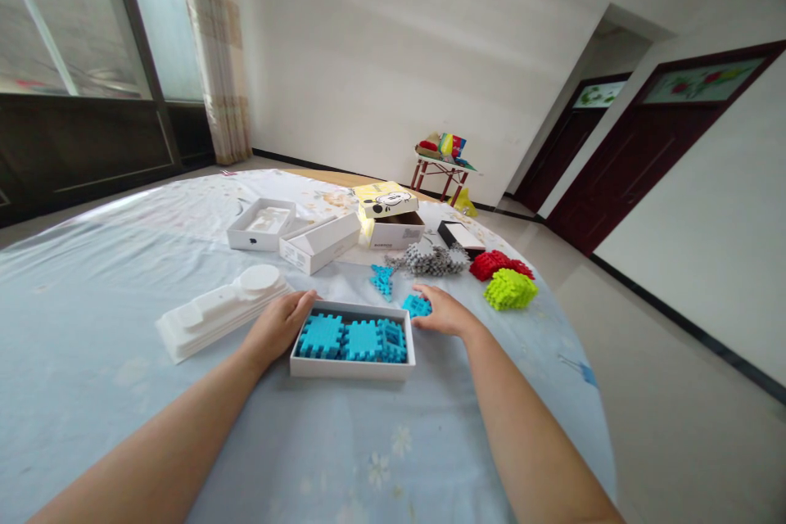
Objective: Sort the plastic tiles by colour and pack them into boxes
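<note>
A white open box (352, 371) stands in front of me, filled with blue interlocking plastic tiles (362, 339). My left hand (279, 326) lies against the box's left side, its fingers stretched along the far left corner. Just beyond the right end of the box, my right hand (444, 311) is closed on a blue building tile (417, 305) with a windowed pattern. More blue pieces (381, 282) lie loose on the cloth behind the box. The palm side of my right hand is hidden.
Grey (433, 259), red (496, 264) and lime-green (511, 289) piles of pieces lie at the right. Behind are a white lidless box (253, 239), a long white box (320, 243) and a yellow-lidded box (393, 231). White plastic trays (214, 316) lie left.
</note>
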The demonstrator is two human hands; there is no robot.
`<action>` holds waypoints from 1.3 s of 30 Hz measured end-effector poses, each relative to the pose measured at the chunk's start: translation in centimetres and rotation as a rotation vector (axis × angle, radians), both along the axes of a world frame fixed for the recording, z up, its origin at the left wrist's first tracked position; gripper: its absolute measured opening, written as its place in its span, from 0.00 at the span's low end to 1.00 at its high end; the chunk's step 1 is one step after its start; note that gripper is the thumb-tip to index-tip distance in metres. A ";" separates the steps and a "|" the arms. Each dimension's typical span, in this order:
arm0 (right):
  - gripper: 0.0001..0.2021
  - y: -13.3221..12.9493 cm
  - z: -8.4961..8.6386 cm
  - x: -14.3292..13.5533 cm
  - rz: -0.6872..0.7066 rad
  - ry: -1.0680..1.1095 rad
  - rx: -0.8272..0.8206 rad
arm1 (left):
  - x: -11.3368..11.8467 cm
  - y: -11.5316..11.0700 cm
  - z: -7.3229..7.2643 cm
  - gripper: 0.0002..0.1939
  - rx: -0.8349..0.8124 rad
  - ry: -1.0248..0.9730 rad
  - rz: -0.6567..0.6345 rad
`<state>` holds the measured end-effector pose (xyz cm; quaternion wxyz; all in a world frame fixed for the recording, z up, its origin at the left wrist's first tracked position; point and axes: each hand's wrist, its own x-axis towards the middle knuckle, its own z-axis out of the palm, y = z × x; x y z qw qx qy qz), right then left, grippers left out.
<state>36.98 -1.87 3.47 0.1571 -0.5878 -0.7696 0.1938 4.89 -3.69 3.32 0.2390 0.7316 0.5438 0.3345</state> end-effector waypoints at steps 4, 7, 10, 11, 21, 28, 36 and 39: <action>0.36 -0.3 -0.1 -0.2 0.007 -0.046 0.019 | 0.1 -0.2 0.1 0.26 0.027 -0.015 0.020; 0.34 -0.3 0.5 -0.1 -0.008 -0.016 0.050 | 0.0 -0.2 0.0 0.26 0.035 -0.017 0.019; 0.33 -0.9 1.9 -0.1 -0.030 0.111 0.107 | 0.0 -0.1 0.0 0.26 0.032 -0.014 0.013; 0.33 -1.2 2.5 -0.3 -0.015 0.168 0.122 | 0.0 -0.1 -0.1 0.27 0.029 -0.012 0.014; 0.36 -4.7 6.0 -4.1 0.334 0.150 0.039 | 0.1 -0.1 0.1 0.28 0.010 -0.008 0.039; 0.35 -4.5 5.6 -4.0 0.346 0.070 0.052 | -0.1 0.0 -0.2 0.27 0.005 0.011 0.016; 0.21 -4.6 5.3 -4.6 0.415 0.030 0.107 | -0.3 0.4 -0.8 0.27 -0.011 0.035 0.002; 0.18 -4.7 5.3 -4.9 0.418 -0.002 0.103 | -0.2 0.3 -0.6 0.27 -0.008 0.044 0.004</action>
